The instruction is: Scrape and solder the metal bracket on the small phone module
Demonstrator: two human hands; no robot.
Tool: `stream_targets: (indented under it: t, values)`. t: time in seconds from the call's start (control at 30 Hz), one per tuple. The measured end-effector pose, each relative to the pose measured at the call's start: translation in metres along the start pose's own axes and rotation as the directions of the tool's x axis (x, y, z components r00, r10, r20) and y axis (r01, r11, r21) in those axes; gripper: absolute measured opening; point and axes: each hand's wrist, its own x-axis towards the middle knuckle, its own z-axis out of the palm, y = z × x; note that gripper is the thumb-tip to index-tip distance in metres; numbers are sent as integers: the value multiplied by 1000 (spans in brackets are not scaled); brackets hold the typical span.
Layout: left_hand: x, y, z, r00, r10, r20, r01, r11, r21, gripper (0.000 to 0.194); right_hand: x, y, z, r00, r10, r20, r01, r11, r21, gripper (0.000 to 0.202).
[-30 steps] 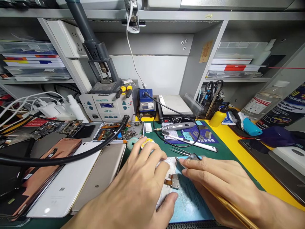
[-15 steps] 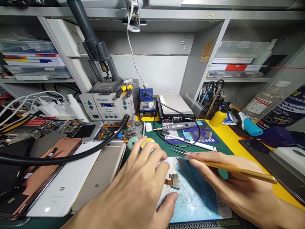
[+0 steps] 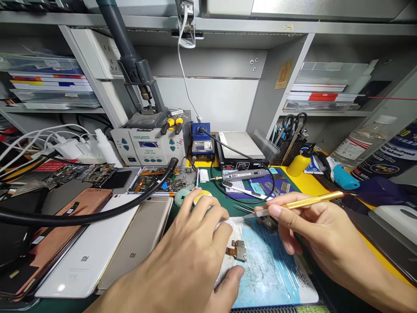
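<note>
The left hand (image 3: 195, 243) lies palm down, fingers arched and slightly spread, thumb well apart from them; whether anything sits under the palm cannot be told. Just beside that gap, at three o'clock from the hand, a small, squarish metal module (image 3: 240, 251) with a brown ribbon-like flex rests on a glossy, scuffed blue-and-white sheet (image 3: 276, 274). The right hand (image 3: 309, 230), between two and three o'clock from the module, pinches a slender golden-handled blade (image 3: 312, 200), its flat grey tip pointing toward nine o'clock.
</note>
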Motion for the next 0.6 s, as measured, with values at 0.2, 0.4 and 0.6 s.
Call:
stream_targets:
  t: [0.2,0.4,0.6]
  values:
    - [4,1,-2,1000,-9,-17,9,1000,-3,22,-9,3,8,893,-443,-76,376,830,-411,11]
    - [4,1,-2,1000,-4,-31,4,1000,-7,20,-13,14,6,781,-611,128,589,653,-477,14]
    - [1,1,0,998,15,-53,-15,1000,8,20,-12,15,6,758,-612,226,618,563,-548,9]
